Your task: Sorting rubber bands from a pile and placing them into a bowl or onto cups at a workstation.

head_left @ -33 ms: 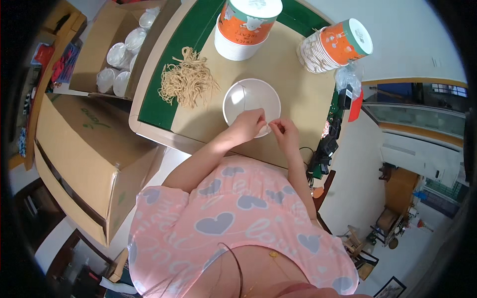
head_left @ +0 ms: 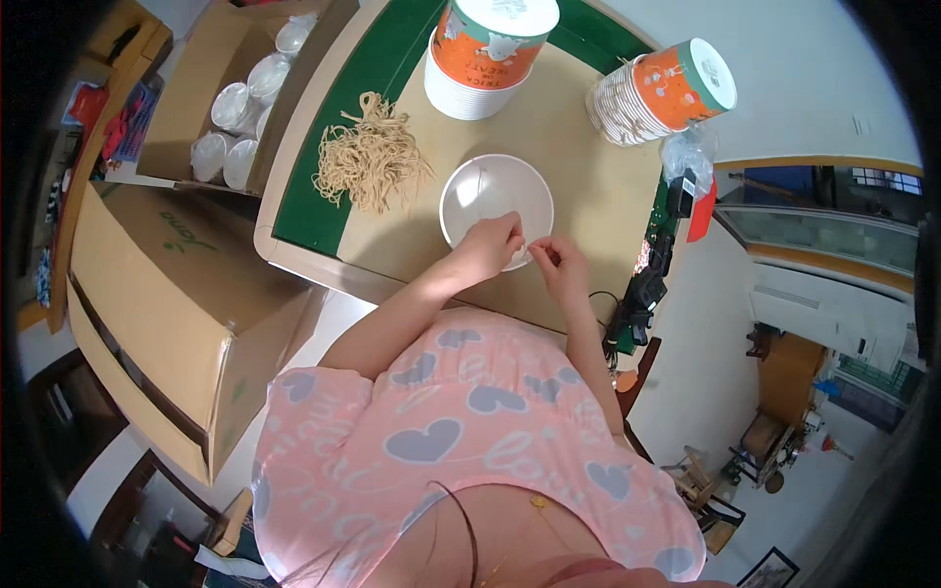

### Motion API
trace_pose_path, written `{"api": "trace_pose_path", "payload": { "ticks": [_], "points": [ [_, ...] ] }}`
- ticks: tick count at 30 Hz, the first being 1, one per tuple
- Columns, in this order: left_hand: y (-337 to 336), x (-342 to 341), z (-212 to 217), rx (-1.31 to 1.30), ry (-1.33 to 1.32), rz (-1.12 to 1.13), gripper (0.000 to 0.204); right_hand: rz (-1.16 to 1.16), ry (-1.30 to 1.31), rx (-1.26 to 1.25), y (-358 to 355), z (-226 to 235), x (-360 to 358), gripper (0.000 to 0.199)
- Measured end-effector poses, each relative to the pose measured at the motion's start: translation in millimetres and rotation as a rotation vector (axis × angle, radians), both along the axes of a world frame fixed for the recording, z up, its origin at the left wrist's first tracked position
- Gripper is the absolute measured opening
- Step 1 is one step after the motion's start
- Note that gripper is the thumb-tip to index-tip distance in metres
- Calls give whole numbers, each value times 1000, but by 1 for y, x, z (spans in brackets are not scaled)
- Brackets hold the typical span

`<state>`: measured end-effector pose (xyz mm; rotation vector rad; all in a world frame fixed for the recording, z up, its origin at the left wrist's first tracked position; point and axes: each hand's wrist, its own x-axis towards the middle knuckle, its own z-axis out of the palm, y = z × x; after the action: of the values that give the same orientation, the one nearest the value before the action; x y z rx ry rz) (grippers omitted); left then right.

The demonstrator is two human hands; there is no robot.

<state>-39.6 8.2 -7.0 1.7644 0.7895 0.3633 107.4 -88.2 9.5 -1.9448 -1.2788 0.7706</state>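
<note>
Left hand [head_left: 490, 243]: it rests on the near rim of the white bowl [head_left: 490, 191], with its fingers curled and pinching something tiny. I cannot tell what it is.
Right hand [head_left: 561, 263]: it is just beside the left hand, at the near right edge of the bowl. Its fingertips are pinched shut on the same tiny thing.
White bowl: it sits on the counter [head_left: 578, 147] right in front of the person. Both hands meet at its near edge, and the far part of it shows.
Noodles [head_left: 372, 157]: a loose pale yellow pile lies on the counter, to the left of the bowl and apart from the hands.
Cup stack at the back [head_left: 485, 54]: round tubs, orange with a green band and white rims, stand behind the bowl.
Tipped cup stack [head_left: 657, 90]: more orange and green tubs lie on their side at the back right.
Open box [head_left: 230, 98]: a brown cardboard box left of the counter holds clear round lids.
Big box [head_left: 157, 314]: a large brown cardboard box stands on the floor at the left, with a green scribble mark on its top.
</note>
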Motion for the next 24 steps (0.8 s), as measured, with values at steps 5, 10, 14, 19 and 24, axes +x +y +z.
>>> {"api": "trace_pose_path", "payload": {
  "ticks": [5,10,14,19,24],
  "points": [
    [-3,7,6,-168,-52,105,6,-35,73,-3,-4,-12,-3,10],
    [7,-1,13,-26,-25,23,8,-76,140,-1,0,-14,-4,10],
    [6,-10,17,254,-6,-99,7,-120,232,-6,1,-20,0,11],
    [3,-16,15,399,-11,-150,7,-92,211,-61,4,-16,-1,11],
    [-11,-8,12,653,98,-156,11,-126,283,10,5,-19,1,10]
  ]
}}
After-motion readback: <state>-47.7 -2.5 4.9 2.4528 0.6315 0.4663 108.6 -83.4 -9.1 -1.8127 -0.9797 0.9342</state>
